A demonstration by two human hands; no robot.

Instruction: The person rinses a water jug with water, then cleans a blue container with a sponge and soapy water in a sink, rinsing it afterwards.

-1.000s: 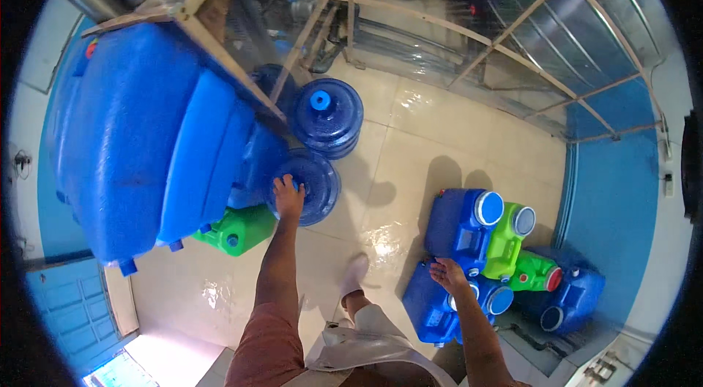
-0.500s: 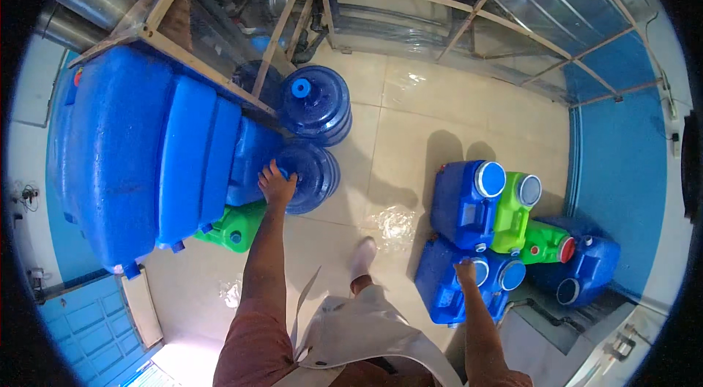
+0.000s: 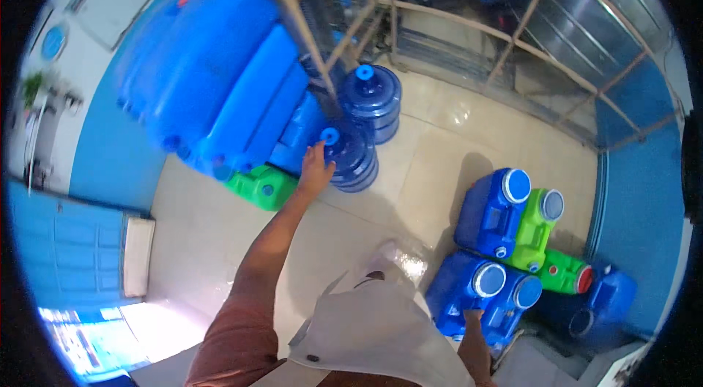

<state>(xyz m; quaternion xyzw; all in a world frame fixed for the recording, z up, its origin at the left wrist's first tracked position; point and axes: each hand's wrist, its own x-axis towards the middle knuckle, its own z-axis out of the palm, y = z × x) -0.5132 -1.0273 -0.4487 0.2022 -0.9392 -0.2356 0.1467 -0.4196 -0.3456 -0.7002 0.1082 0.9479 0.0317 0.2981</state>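
Note:
My left hand (image 3: 316, 171) reaches forward, fingers stretched toward the blue cap (image 3: 329, 136) of the nearer round water jug (image 3: 354, 161). Its thumb stands apart, and I cannot tell whether the fingertips touch the jug. A second round water jug (image 3: 372, 103) stands just behind that one. Low on the right, my right hand (image 3: 473, 316) is over the front of a blue jerrycan (image 3: 452, 283) with a wide white-rimmed lid (image 3: 489, 281). Its fingers are too small and blurred to show whether they grip anything.
Large blue containers (image 3: 212, 72) are stacked at the left, with a green jerrycan (image 3: 265, 189) below. Right of my body stand another blue jerrycan (image 3: 480, 215), a lime one (image 3: 531, 237) and a green one with a red lid (image 3: 564, 270). A wood-framed clear partition (image 3: 505, 39) runs along the back.
My view has turned left, so the jugs and jerrycans appear further right. My left hand stays near the round jug's cap. My right hand sits lower against the jerrycan, below its lid.

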